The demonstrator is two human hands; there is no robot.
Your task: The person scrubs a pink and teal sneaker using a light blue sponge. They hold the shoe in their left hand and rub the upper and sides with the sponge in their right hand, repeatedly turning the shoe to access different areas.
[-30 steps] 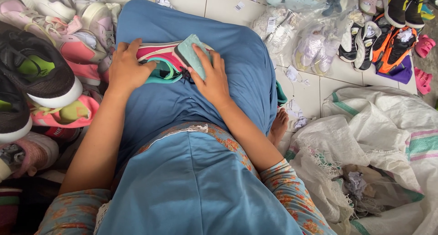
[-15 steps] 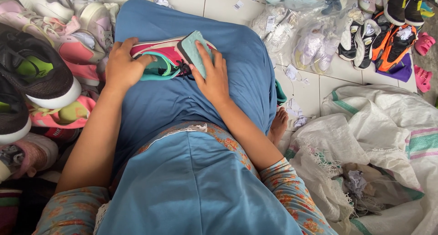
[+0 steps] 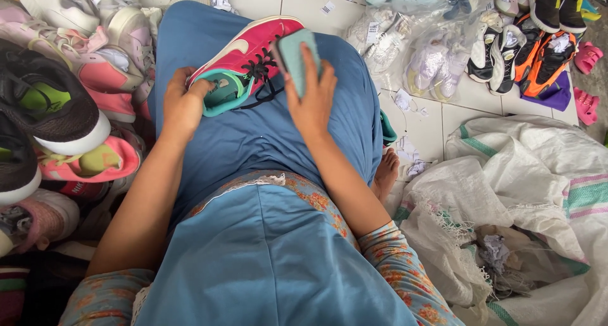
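Sponge [image 3: 297, 55] half hidden under right hand [image 3: 311, 104], sneaker [image 3: 248, 55] heel covered by left hand [image 3: 182, 107]

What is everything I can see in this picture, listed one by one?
sneaker: one, pink with teal lining, on the lap, held at the heel
sponge: one, pale teal, pressed to the sneaker's side
shoe pile: many, black, pink and white, at the left
bagged shoes: several pairs, pale, in clear plastic at the top
orange and black shoes: a few, top right on the floor
pink sandals: two, far right edge
sack: one, white with green and pink stripes, lower right
tiled floor: white, strewn with paper scraps
blue skirt: one, over the knees
bare foot: one, beside the skirt
left hand: grips the sneaker's heel
right hand: holds the sponge
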